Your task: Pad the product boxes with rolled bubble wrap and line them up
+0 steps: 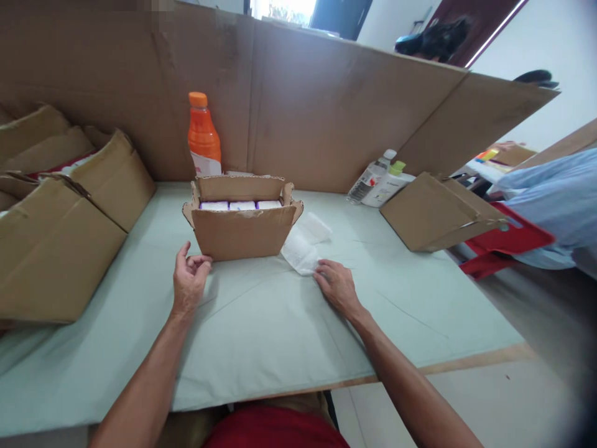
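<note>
A small open cardboard box (242, 233) stands upright with its flaps raised. Three white packs with purple edges (242, 206) show in a row inside it. My left hand (189, 280) is beside the box's lower left corner, fingers apart, thumb at or very near the cardboard. To the right of the box lies a crumpled, thin white sheet (301, 252), partly against the box. The fingertips of my right hand (336, 285) are closed on the sheet's near right edge, with the hand resting on the pale green cloth (261, 336).
Larger cardboard boxes (56, 249) stand at the left. Behind are an orange bottle (204, 134), a clear bottle (370, 178) and a white bottle with a green cap (387, 186). A tilted carton (433, 211) is at right. A cardboard wall (317, 112) borders the back.
</note>
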Demonstrator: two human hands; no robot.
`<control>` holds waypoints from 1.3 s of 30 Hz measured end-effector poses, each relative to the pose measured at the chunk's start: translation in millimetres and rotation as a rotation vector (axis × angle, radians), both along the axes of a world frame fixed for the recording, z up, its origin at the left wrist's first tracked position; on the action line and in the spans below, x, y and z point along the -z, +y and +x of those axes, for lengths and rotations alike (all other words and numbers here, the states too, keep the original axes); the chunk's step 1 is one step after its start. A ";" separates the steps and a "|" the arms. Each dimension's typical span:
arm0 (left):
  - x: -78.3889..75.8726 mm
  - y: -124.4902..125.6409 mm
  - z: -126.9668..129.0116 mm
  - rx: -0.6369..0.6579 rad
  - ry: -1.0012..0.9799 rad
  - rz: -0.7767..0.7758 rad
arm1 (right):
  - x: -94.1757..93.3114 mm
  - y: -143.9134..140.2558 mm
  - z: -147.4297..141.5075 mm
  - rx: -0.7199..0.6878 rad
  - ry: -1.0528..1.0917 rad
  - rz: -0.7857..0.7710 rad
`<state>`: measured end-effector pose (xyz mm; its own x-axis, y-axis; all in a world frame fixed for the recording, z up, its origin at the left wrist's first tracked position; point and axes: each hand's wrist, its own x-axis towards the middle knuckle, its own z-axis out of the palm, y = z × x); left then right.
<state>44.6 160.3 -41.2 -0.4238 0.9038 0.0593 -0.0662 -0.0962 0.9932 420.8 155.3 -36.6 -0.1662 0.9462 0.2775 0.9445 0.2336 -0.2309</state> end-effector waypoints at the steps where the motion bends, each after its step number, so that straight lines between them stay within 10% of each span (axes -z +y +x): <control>1: -0.4 0.2 0.2 0.019 -0.039 0.007 | -0.6 -4.9 1.7 -0.015 0.004 0.020; 11: -10.8 -12.7 -2.7 -0.014 -0.021 -0.101 | -24.0 -68.4 -47.8 -0.359 0.130 0.161; 15: -20.5 -45.1 1.4 0.109 0.071 -0.217 | -22.5 -58.5 -94.8 -0.543 0.093 0.110; 20: -28.6 -107.0 -13.3 0.237 0.434 -0.344 | -24.7 -44.0 -75.6 -0.565 0.097 0.077; 24: -39.8 -124.8 -10.7 -0.013 0.825 -0.151 | -30.6 -48.6 -75.2 -0.474 0.181 0.059; 30: -24.4 -95.9 34.3 0.314 1.020 0.109 | -23.7 -62.1 -150.0 -0.658 0.135 -0.144; 39: 3.0 -100.9 13.5 0.326 0.951 0.115 | -9.9 -58.3 -21.0 -0.158 0.059 -0.074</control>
<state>58.1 59.4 -44.2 0.1107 0.9345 0.3382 0.7076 -0.3131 0.6335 399.8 97.0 -26.7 -0.3002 0.9276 0.2223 0.8814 0.3588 -0.3072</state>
